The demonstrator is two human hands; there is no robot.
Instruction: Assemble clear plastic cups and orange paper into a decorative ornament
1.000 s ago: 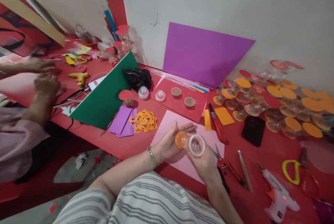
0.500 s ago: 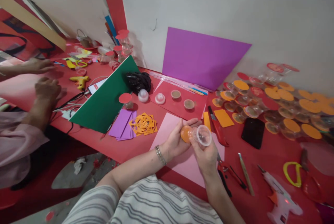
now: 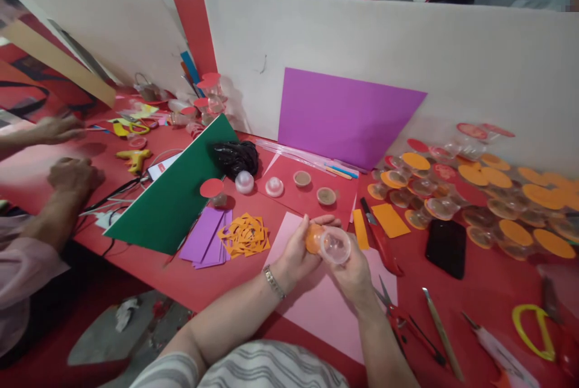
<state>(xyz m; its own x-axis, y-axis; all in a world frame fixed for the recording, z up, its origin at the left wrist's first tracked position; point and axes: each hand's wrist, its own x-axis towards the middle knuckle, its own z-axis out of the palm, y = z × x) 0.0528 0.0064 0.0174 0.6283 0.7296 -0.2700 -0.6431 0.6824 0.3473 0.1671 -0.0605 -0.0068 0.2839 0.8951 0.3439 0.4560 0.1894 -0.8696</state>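
Between my hands is a small clear plastic cup piece (image 3: pixel 335 245) with an orange disc (image 3: pixel 313 238) at its left end. My left hand (image 3: pixel 296 255) cradles the orange end, thumb on top and fingers stretched behind it. The fingers of my right hand (image 3: pixel 355 276) close round the clear end, whose round rim faces up towards me. Below both hands lies a sheet of pink paper (image 3: pixel 321 321). To the left are orange cut-paper pieces (image 3: pixel 245 235) and purple paper strips (image 3: pixel 208 237). Several small cups, two of them brownish (image 3: pixel 326 196), stand beyond my hands.
On the right are many cup pieces with orange discs (image 3: pixel 515 232), a black phone (image 3: pixel 446 248), a red-handled cutter (image 3: pixel 382 243), scissors (image 3: pixel 398 315) and a glue gun (image 3: pixel 504 349). A green board (image 3: pixel 176 195) leans at left. Another person's hands (image 3: pixel 75 177) work beyond it.
My view has tilted up, so the table sits lower in the picture. The cup piece has turned slightly in my hands, and my right hand is closer to my left.
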